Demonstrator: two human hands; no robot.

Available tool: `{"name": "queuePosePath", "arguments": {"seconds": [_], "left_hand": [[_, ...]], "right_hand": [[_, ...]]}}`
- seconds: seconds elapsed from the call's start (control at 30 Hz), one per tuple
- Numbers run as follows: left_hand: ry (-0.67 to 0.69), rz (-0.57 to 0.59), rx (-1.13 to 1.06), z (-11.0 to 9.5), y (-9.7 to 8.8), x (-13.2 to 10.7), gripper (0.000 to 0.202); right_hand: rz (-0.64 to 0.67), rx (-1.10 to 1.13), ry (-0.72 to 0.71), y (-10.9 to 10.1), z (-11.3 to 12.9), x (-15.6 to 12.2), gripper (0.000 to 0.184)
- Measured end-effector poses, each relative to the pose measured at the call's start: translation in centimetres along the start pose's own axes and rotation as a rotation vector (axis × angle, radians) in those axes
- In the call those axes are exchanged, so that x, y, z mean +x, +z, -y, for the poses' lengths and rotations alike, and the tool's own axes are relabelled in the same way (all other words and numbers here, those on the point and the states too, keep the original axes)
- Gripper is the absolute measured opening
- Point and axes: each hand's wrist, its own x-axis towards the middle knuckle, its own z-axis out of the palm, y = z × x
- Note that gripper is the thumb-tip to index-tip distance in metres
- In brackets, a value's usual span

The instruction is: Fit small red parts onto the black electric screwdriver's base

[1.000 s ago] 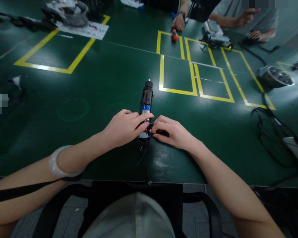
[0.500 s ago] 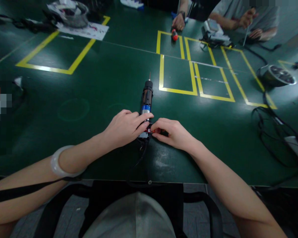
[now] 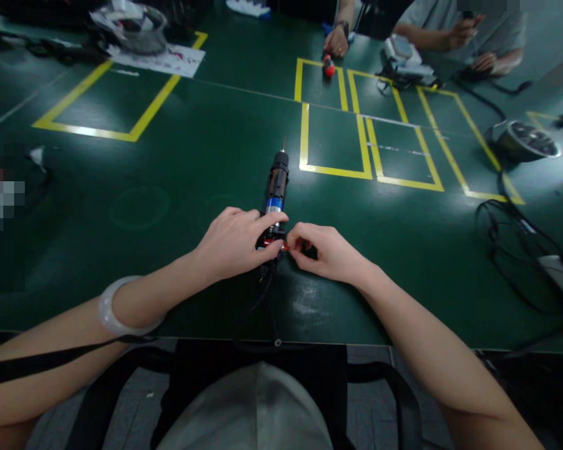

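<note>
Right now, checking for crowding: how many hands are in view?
5: left hand and right hand at the screwdriver, one hand far centre, two hands far right; others may be hidden.

Dim, glare-streaked, perhaps edge-warped

Left hand (image 3: pixel 234 240) grips rear of electric screwdriver (image 3: pixel 276 184) lying flat on green table (image 3: pixel 192 162), right hand (image 3: pixel 326 251) pinching small red part (image 3: pixel 281 245) at its back end, cable (image 3: pixel 263 297) trailing toward table edge.

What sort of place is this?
Probably a factory assembly bench: a green table marked with yellow tape boxes, a corded electric screwdriver under the left hand and right hand, another person's hand opposite.
</note>
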Motion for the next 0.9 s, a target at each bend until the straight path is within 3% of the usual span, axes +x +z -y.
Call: {"name": "queuePosePath", "arguments": {"seconds": [0.23,0.47,0.7,0.9], "left_hand": [[-0.028,0.044,0.052,0.7,-0.9,0.5,0.049],[-0.069,0.037,0.135,3.8,-1.2,1.7,0.050],[-0.195,0.020,0.178,9.2,-2.9,2.0,0.049],[-0.392,-0.040,0.069,16.7,-3.1,1.8,0.051]], "right_hand": [[0.013,0.014,0.028,0.1,-0.3,0.1,0.009],[-0.061,-0.019,0.071,-0.4,-1.5,-0.1,0.007],[-0.075,-0.043,0.076,-0.6,-1.8,-0.2,0.007],[-0.065,-0.051,0.073,-0.6,-1.8,-0.2,0.008]]}}
